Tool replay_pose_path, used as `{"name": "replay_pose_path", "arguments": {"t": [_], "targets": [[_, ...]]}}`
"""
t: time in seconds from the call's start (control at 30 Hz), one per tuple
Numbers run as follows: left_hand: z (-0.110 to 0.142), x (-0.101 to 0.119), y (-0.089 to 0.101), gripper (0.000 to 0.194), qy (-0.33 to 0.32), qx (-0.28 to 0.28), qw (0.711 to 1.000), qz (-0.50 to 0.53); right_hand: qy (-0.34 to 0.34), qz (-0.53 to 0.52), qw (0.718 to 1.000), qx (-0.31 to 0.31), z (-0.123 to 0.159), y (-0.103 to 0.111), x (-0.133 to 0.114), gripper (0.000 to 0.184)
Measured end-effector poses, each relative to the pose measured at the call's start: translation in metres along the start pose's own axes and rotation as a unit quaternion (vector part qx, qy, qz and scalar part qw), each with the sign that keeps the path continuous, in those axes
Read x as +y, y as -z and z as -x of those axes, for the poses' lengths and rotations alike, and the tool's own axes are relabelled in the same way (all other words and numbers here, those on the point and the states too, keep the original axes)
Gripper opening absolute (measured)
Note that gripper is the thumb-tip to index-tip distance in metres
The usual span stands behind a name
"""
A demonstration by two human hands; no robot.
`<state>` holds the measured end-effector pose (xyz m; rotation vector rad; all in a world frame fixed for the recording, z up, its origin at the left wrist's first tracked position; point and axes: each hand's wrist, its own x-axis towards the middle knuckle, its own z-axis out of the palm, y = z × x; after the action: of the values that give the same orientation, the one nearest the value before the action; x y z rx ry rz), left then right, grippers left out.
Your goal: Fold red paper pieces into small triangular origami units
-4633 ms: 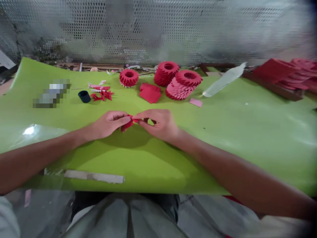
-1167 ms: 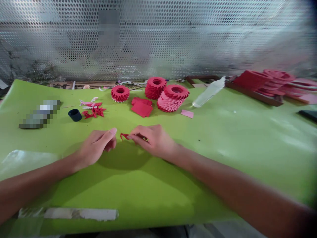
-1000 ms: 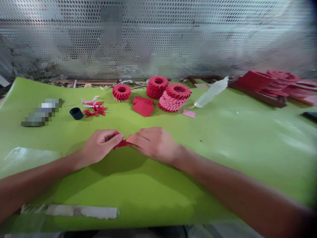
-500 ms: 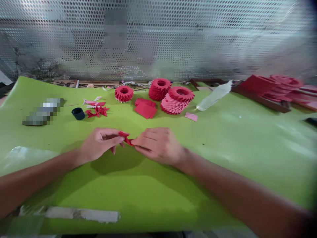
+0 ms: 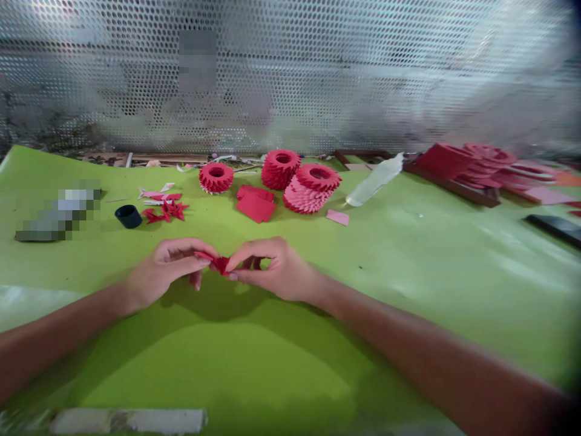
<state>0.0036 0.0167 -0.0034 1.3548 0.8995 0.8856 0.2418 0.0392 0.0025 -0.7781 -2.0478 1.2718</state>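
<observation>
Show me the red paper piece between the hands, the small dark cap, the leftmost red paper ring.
Red paper piece (image 5: 220, 264), head view, its middle.
Small dark cap (image 5: 128, 217), head view, side wall.
Red paper ring (image 5: 216, 178), head view, outer folds.

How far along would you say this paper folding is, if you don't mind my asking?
Fairly far, it seems. Done: a red folded-paper ring, a taller red stack and a pink-and-red stack. In hand: a small folded red piece, pinched between the left hand and the right hand. Left: loose folded red pieces and flat red paper squares still lie apart from the stacks.
</observation>
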Motion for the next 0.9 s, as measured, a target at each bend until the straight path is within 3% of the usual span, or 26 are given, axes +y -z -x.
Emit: {"name": "replay_pose_path", "arguments": {"t": [0.63,0.9], "targets": [[0.000,-0.005,0.001,0.013,-0.024,-0.006,0.999,-0.026,-0.095,-0.087,0.991,-0.024,-0.004,0.000,0.007,0.033],[0.003,0.003,-0.004,0.018,-0.032,-0.005,0.998,-0.058,-0.069,-0.140,0.987,0.034,-0.007,-0.003,0.005,0.031]]}}
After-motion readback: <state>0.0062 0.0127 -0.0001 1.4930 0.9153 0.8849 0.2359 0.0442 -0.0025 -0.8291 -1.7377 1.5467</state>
